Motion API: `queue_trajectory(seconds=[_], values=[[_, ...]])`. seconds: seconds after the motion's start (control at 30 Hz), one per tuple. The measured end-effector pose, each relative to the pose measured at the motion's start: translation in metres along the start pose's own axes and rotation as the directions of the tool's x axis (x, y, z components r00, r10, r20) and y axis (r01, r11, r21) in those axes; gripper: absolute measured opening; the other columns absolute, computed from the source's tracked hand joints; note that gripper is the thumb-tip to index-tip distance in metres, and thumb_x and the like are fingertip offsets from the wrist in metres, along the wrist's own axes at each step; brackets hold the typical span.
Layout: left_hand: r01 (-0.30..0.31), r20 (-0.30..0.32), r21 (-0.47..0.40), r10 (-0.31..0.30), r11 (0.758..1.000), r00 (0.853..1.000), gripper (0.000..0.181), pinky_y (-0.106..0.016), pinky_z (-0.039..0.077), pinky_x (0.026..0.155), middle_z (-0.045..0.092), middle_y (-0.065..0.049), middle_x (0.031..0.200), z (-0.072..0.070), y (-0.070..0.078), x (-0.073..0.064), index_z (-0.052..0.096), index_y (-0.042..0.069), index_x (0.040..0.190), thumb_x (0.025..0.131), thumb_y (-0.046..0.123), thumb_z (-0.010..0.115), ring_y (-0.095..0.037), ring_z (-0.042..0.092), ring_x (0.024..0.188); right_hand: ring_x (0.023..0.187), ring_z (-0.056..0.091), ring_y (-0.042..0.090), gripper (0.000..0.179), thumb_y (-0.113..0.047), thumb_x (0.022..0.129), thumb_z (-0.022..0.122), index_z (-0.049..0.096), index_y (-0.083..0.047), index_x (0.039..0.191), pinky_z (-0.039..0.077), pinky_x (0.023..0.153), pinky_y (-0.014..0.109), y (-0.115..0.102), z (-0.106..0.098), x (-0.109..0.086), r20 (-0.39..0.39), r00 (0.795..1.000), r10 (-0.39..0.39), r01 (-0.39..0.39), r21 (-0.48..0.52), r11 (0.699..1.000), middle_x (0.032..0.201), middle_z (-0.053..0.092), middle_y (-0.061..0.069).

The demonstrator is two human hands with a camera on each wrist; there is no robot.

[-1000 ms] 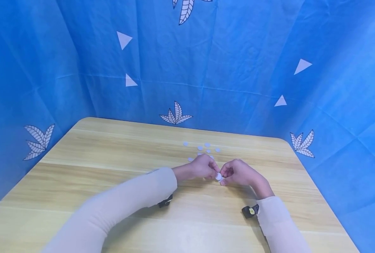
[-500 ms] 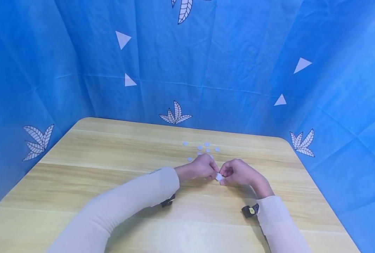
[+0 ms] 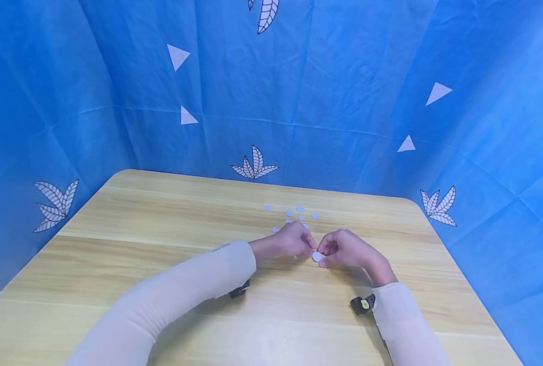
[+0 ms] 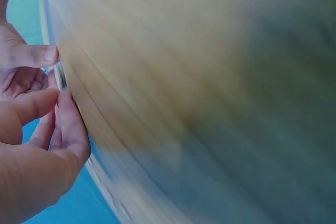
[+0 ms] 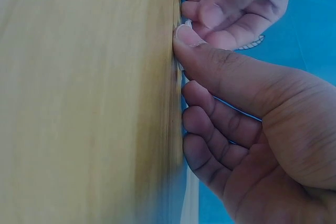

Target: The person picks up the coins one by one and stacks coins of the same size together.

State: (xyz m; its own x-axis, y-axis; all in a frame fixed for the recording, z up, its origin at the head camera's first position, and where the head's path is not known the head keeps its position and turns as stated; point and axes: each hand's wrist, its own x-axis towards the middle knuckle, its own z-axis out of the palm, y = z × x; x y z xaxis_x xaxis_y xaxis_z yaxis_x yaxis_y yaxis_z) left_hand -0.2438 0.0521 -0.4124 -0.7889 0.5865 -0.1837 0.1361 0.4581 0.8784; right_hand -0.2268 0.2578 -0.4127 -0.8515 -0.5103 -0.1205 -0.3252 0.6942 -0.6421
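In the head view a small stack of white round discs (image 3: pixel 317 256) stands on the wooden table between my two hands. My left hand (image 3: pixel 293 240) pinches its left edge with thumb and forefinger. From the other side, my right hand (image 3: pixel 344 249) holds the stack between curled fingers and thumb. The left wrist view shows the stack (image 4: pixel 61 75) edge-on, with layers visible and both hands' fingertips around it. In the right wrist view the right thumb (image 5: pixel 190 36) covers most of it.
Several loose white discs (image 3: pixel 300 209) lie scattered on the table (image 3: pixel 184 213) beyond the hands, some partly behind the left hand. A blue curtain (image 3: pixel 253 91) with leaf and triangle prints surrounds the table's far and side edges. Each wrist wears a black strap (image 3: pixel 362 305).
The top disc, raised and tilted at the left fingertips a second ago, now lies flat on the stack. The left fingers have drawn slightly back to its edge. The right hand has barely moved.
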Motion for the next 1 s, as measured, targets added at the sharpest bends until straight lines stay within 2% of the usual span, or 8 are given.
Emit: queue_trajectory(seconds=[0.13, 0.27, 0.53, 1.0], values=[[-0.042, 0.012, 0.147, 0.04, 0.988, 0.999, 0.017, -0.022, 0.053, 0.063, 0.066, 0.001, 0.078, 0.002, 0.001, -0.001, 0.069, 0.004, 0.088, 0.073, -0.004, 0.073, -0.013, 0.061, 0.07, 0.073, 0.06, 0.014, 0.022, -0.021, 0.072, 0.083, 0.069, -0.015, 0.088, 0.052, 0.068, 0.028, 0.001, 0.0, 0.0, -0.003, 1.0, -0.006, 0.006, -0.014, 1.0, 0.078, 0.066, -0.005], [-0.044, -0.001, 0.227, 0.045, 0.973, 0.999, 0.017, -0.02, 0.052, 0.06, 0.064, 0.001, 0.075, 0.008, 0.003, 0.0, 0.069, 0.003, 0.086, 0.072, -0.004, 0.075, -0.011, 0.06, 0.065, 0.074, 0.062, 0.013, 0.021, -0.019, 0.073, 0.082, 0.069, -0.014, 0.087, 0.052, 0.069, 0.028, 0.0, 0.0, -0.001, 0.002, 1.0, -0.022, 0.022, -0.011, 1.0, 0.078, 0.066, -0.004], [-0.003, -0.056, 0.236, 0.017, 0.972, 0.998, 0.017, -0.019, 0.051, 0.055, 0.062, 0.0, 0.07, 0.015, 0.009, -0.002, 0.068, 0.002, 0.086, 0.072, -0.004, 0.076, -0.011, 0.06, 0.059, 0.073, 0.064, 0.013, 0.019, -0.016, 0.073, 0.082, 0.07, -0.013, 0.087, 0.053, 0.069, 0.027, -0.001, -0.001, -0.001, 0.01, 1.0, -0.029, 0.029, 0.004, 1.0, 0.078, 0.068, -0.004], [-0.015, -0.064, 0.276, 0.034, 0.961, 0.997, 0.016, -0.019, 0.05, 0.058, 0.062, 0.002, 0.07, 0.015, 0.008, -0.002, 0.069, 0.005, 0.083, 0.072, -0.001, 0.078, -0.01, 0.059, 0.064, 0.073, 0.064, 0.013, 0.019, -0.016, 0.073, 0.082, 0.071, -0.014, 0.088, 0.053, 0.068, 0.028, 0.001, -0.001, 0.002, 0.02, 0.999, -0.038, 0.037, 0.02, 0.999, 0.077, 0.068, -0.004]])
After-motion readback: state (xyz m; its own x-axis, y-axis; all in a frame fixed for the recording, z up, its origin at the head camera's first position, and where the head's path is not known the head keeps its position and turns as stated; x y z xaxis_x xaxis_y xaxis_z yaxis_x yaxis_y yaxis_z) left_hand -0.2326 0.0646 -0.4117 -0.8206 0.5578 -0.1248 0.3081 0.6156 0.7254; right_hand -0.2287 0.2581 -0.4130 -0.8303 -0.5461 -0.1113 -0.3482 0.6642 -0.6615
